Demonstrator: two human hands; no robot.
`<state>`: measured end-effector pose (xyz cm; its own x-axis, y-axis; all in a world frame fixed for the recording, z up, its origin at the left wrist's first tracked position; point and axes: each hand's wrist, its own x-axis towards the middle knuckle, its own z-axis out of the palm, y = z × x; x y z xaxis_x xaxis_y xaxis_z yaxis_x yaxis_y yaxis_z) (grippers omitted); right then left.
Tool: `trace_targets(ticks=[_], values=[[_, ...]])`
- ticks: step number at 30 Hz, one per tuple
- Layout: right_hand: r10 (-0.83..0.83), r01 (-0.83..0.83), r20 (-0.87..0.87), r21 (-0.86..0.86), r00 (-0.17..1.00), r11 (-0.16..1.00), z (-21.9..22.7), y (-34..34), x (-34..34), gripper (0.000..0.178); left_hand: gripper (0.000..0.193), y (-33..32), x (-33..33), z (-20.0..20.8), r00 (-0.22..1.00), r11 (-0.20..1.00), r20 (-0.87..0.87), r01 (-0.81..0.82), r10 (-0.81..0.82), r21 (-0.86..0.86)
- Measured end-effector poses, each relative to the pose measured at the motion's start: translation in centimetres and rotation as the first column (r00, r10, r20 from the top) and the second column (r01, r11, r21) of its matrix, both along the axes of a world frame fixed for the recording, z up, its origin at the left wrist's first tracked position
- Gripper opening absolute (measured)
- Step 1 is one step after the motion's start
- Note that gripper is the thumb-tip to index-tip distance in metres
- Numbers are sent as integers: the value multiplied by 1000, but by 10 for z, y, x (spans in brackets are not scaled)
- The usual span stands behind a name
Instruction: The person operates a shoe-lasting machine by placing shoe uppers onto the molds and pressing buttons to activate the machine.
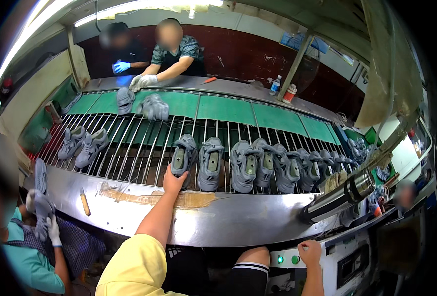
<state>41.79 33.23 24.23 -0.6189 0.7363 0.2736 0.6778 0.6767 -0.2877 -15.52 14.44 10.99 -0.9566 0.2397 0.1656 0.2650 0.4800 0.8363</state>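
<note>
Sneaker (184, 154), grey lace-up, toe pointing away, sits at the near edge of the rod conveyor (135, 148), and the left hand (174, 180) has it clasped at the heel! Right along the conveyor, a row of grey sneakers (242, 166) crowds the rods; on its left end, a matching pair (91, 148) stands apart. Below the conveyor's near side, the right hand (310, 252) hangs by a green button (295, 259), fingers curled, nothing visible in them; touching the panel or not, can't tell. Along the conveyor's near steel ledge (258, 214): wooden-handled tool (85, 203) left, steel flask (339, 196) right. Across the conveyor, a co-worker's white gloves (143, 82) work beside another shoe (125, 100).

Danger spots? A heel-only hold could let the toe swing and topple its neighbour; a careless right knuckle might press that button.

Hard to call: left fingertips vanish behind the heel, sole contact with the rods is hidden, one shoe (153, 107) smears across the conveyor's far side, and the row's far end melts together behind the flask.
</note>
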Motion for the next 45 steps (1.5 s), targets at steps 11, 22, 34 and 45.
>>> trace_targets(ticks=[11,22,34,45], values=[[13,-23,-105,-93,994,995,-48,-23,-95,9,75,-36,-11,5,963,972,138,224,-233,77],[552,-571,-162,-116,818,812,-118,-122,-406,23,21,-33,-132,-16,833,924,490,61,-256,378],[569,-580,-115,-183,814,793,-124,-124,-421,19,24,77,-307,-75,585,379,672,-556,-454,740],[536,-552,-134,-210,834,807,-129,-123,-422,20,30,67,-293,-53,769,709,617,-342,-167,617]])
